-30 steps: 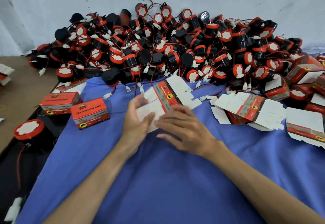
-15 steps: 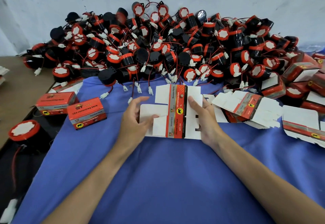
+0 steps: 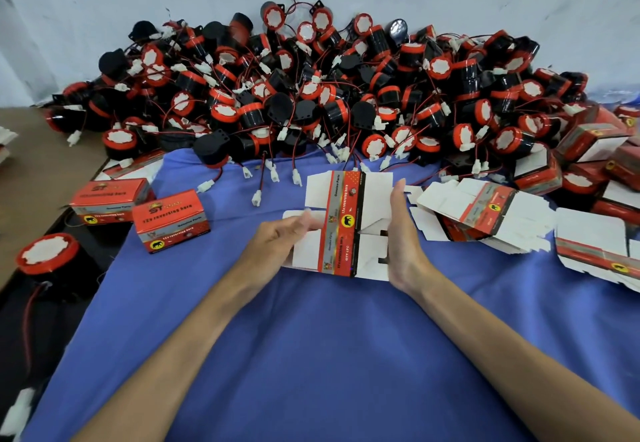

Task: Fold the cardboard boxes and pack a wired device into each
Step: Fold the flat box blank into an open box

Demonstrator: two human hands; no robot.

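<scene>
left hand (image 3: 274,240) likely pinches box (image 3: 343,219); right hand (image 3: 403,237) flat.

Blue cloth (image 3: 311,355) covers most of table; brown wood top (image 3: 31,178) at L edge; white backdrop (image 3: 104,8) behind.

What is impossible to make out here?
Head view, left hand fingers: blurred, so grip on flat box unclear.
Head view, box's small print: too small.
Head view, lower devices in the pile: hidden by upper ones.
Head view, carton at right: cut off by frame edge.
</scene>
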